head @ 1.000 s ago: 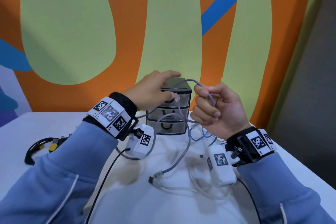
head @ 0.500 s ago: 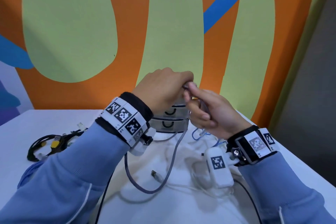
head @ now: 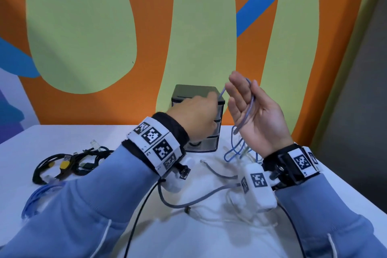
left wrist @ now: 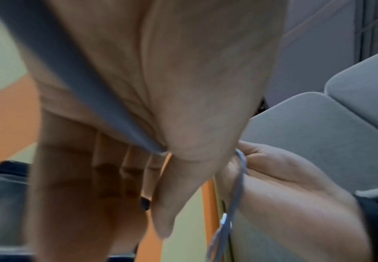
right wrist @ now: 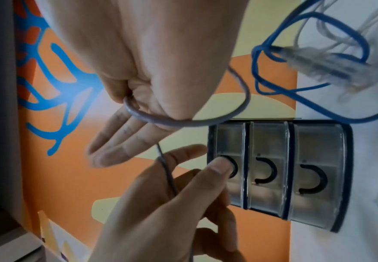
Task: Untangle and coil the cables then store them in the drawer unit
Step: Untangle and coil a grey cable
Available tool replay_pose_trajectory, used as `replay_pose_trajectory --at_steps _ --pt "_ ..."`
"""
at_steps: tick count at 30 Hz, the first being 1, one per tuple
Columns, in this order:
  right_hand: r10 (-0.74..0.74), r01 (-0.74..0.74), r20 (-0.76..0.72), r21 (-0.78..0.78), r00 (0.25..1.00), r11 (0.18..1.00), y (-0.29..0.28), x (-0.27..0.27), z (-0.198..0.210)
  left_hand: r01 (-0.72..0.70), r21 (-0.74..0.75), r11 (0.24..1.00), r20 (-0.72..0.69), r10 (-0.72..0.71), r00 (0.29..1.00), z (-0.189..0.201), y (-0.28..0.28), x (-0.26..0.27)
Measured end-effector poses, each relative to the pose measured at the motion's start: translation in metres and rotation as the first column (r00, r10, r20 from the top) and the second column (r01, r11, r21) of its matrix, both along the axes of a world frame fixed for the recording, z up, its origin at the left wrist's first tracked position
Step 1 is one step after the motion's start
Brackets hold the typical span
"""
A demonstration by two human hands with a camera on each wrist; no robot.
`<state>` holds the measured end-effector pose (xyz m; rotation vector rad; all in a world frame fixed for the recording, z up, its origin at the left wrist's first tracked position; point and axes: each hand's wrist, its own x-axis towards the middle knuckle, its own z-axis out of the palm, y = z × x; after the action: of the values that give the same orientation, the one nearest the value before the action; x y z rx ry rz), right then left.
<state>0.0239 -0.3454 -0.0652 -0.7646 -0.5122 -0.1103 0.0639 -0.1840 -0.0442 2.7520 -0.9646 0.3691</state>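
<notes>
Winding the grey cable (head: 246, 111) round the flat, straight-fingered right hand (head: 254, 115) above the drawer unit (head: 206, 144), left hand (head: 194, 115) pinching the running end — best feeding even, untwisted loops, keeping tension light.

head: high, facing wall | wrists: close on hands | shared: drawer unit (head: 196, 98)

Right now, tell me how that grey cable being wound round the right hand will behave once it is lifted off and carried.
The grey cable is probably floppy: it bends tightly round the right hand and trails slack across the table. It looks light and thin. Its loops may spring open if released, since only the left hand pinches its free end.
</notes>
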Motion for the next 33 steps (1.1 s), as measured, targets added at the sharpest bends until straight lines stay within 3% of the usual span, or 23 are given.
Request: replay_pose_trajectory --at_steps 2,5,8,10,13,15,17,20,22,24,27,29,31,33 --pt "-0.028 0.025 0.046 0.054 0.999 0.998 0.0 0.001 0.002 -0.006 0.105 0.994 -0.037 0.01 0.999 -0.003 -0.006 -0.007" --pt "-0.11 0.1 0.067 0.129 0.992 0.987 -0.006 0.007 0.0 0.115 0.174 0.978 -0.233 -0.073 0.97 -0.004 -0.01 -0.014" --pt "-0.297 0.301 0.066 -0.068 0.953 0.951 -0.006 0.014 -0.005 0.203 0.064 0.977 -0.256 -0.18 0.95 0.006 -0.008 -0.018" --pt "-0.453 0.467 0.121 -0.306 0.883 0.829 -0.001 0.016 -0.009 0.224 0.04 0.974 -0.201 -0.211 0.956 0.017 -0.002 -0.018" --pt "-0.585 0.609 0.258 -0.575 0.769 0.547 0.002 0.018 -0.018 0.247 -0.086 0.965 -0.18 -0.259 0.949 0.035 0.013 -0.018" --pt "-0.573 0.603 0.282 -0.618 0.769 0.505 -0.002 0.017 -0.021 0.263 -0.273 0.925 -0.165 -0.315 0.935 0.045 0.026 -0.013" --pt "-0.546 0.56 0.252 -0.639 0.799 0.527 -0.005 0.014 -0.019 0.252 -0.472 0.845 -0.131 -0.351 0.927 0.052 0.038 -0.006" --pt "-0.337 0.352 0.147 -0.62 0.93 0.701 -0.003 0.01 -0.012 0.194 -0.698 0.689 -0.091 -0.354 0.931 0.05 0.05 0.009" --pt "-0.175 0.184 0.068 -0.55 0.982 0.815 -0.002 0.006 -0.008 0.159 -0.763 0.627 -0.053 -0.306 0.951 0.043 0.05 0.018" --pt "-0.037 0.044 0.025 -0.486 0.999 0.873 0.0 0.0 -0.004 0.145 -0.787 0.6 0.012 -0.22 0.975 0.036 0.047 0.025" --pt "0.102 -0.094 0.0 -0.391 0.995 0.915 0.001 -0.005 -0.001 0.137 -0.741 0.658 0.105 -0.087 0.991 0.026 0.037 0.029" --pt "0.104 -0.097 0.006 -0.326 0.995 0.94 0.002 -0.005 -0.001 0.098 -0.638 0.764 0.114 -0.032 0.993 0.021 0.027 0.026" --pt "0.055 -0.048 0.022 -0.262 0.998 0.964 0.004 -0.004 0.0 0.031 -0.474 0.88 0.062 -0.002 0.998 0.014 0.016 0.025" --pt "-0.02 0.023 0.015 -0.168 1.0 0.985 0.005 -0.003 0.001 0.014 -0.328 0.945 -0.063 -0.037 0.997 0.009 0.005 0.016"
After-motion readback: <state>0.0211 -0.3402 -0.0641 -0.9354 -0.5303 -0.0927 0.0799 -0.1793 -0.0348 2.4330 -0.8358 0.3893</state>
